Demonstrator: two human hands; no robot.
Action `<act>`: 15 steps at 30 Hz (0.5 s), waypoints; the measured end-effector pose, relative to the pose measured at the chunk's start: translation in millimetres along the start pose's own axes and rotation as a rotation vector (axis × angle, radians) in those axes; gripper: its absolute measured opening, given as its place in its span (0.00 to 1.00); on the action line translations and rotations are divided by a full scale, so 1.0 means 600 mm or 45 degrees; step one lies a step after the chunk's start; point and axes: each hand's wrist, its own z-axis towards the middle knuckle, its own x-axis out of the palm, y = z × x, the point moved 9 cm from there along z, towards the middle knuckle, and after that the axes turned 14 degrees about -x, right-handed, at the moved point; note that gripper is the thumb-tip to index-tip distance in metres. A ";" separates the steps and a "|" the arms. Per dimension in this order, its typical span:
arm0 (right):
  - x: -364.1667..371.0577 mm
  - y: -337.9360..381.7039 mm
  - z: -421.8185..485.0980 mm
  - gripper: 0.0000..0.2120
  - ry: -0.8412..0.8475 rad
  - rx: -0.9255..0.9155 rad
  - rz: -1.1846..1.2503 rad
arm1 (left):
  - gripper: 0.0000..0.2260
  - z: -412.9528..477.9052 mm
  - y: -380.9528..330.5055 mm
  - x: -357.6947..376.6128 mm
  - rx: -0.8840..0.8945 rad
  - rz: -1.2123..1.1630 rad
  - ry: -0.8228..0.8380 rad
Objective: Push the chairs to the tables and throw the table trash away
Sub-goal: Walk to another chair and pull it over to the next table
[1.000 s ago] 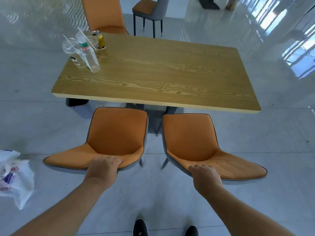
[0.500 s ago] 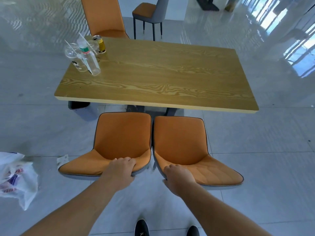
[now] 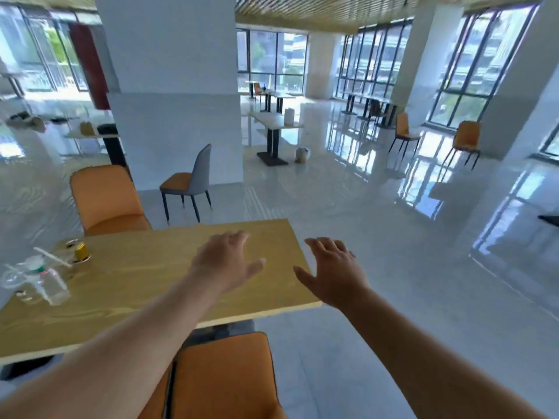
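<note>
A wooden table (image 3: 145, 276) fills the lower left. An orange chair (image 3: 223, 379) stands against its near edge, its backrest below my arms; a second one beside it is mostly hidden under my left forearm. My left hand (image 3: 223, 261) hovers over the tabletop with fingers spread, holding nothing. My right hand (image 3: 332, 273) floats open past the table's right end. At the table's left end lies trash: a clear plastic bottle (image 3: 50, 285), a clear cup with a straw (image 3: 18, 279) and a gold can (image 3: 81, 252).
Another orange chair (image 3: 106, 198) stands at the table's far side. A grey-backed chair (image 3: 190, 179) stands before a white pillar (image 3: 175, 95). Further tables (image 3: 275, 122) and orange chairs (image 3: 405, 134) stand on the glossy floor near the windows.
Both hands have let go of the two chair backs and risen over the table. The view has swung up from the chairs to the room.
</note>
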 end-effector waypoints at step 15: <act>-0.260 -0.595 -0.050 0.38 -0.066 0.162 -0.219 | 0.34 0.197 -0.636 0.051 0.257 -0.043 -0.106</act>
